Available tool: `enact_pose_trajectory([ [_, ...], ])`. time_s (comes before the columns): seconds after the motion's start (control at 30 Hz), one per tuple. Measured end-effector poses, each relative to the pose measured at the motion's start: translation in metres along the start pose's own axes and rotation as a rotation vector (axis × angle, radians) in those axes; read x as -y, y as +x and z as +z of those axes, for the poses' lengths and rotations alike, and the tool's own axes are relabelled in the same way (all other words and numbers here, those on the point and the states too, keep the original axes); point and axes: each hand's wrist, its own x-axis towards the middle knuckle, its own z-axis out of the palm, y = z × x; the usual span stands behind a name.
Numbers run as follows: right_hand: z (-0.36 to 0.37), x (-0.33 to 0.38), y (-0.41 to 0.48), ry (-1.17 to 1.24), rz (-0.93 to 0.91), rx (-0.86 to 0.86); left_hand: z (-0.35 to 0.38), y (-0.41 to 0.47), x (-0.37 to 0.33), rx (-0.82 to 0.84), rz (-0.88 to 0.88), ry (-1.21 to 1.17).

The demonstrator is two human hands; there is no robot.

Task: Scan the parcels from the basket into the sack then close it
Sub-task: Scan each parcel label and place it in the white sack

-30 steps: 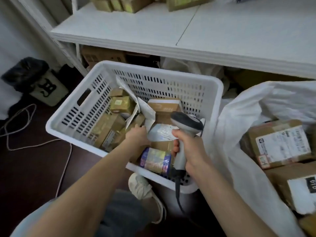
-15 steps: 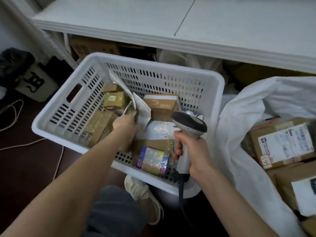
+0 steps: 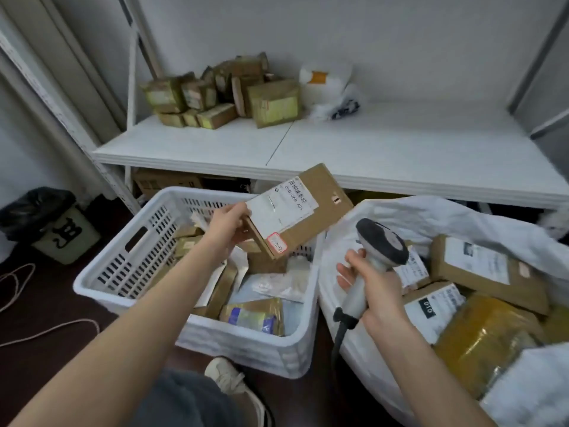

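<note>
Held parcel: a flat brown cardboard parcel (image 3: 321, 204) is lifted above the far right corner of the basket, tilted, with its white shipping label (image 3: 281, 208) and a red-edged sticker (image 3: 277, 242) facing up.
Left hand: the left hand (image 3: 228, 226) pinches the parcel's left edge, thumb on top, fingers curled beneath.
Right hand: the right hand (image 3: 375, 285) is wrapped round the grip of a grey barcode scanner (image 3: 381, 240), whose dark head points toward the parcel; the two are near but apart. The scanner's cable (image 3: 338, 332) hangs down.
Basket: a white slotted plastic basket (image 3: 129, 266) sits on the dark floor with more boxes and soft packets (image 3: 252, 315) inside.
Sack: a white sack (image 3: 431, 214) lies open just right of the basket and touches it; it holds labelled cardboard boxes (image 3: 486, 272) and a parcel wrapped in yellow tape (image 3: 480, 343).
Shelf: a white shelf board (image 3: 400, 149) behind carries a pile of small boxes (image 3: 221, 94).
Floor: a bin with a black liner (image 3: 66, 235) at left, a loose cord (image 3: 18, 282), a pale shoe (image 3: 234, 386).
</note>
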Motion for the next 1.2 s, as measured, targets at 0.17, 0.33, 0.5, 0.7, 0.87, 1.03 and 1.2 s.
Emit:
enact_pose_trajectory([
  [0.17,-0.034,0.019,-0.01,-0.008,-0.096,-0.083,0.058,-0.059,0.023,0.3,-0.206,-0.285],
  [0.33,-0.077,0.038,-0.02,-0.146,-0.165,-0.176,0.087,-0.091,0.059,0.642,-0.261,-0.02],
  [0.5,-0.116,0.049,-0.03,-0.218,-0.195,-0.188,0.11,-0.099,0.061,0.598,-0.172,0.173],
  [0.7,-0.136,0.045,-0.057,-0.303,-0.28,-0.184,0.129,-0.103,0.09,0.484,-0.117,0.217],
  [0.87,-0.131,0.022,-0.083,-0.359,-0.166,-0.093,0.144,-0.103,0.111,0.397,-0.05,0.209],
  [1.03,-0.127,0.013,-0.088,-0.412,-0.149,-0.08,0.15,-0.099,0.126,0.388,-0.04,0.216],
  [1.2,-0.125,0.016,-0.092,-0.476,-0.157,-0.084,0.154,-0.098,0.131,0.396,-0.044,0.209],
])
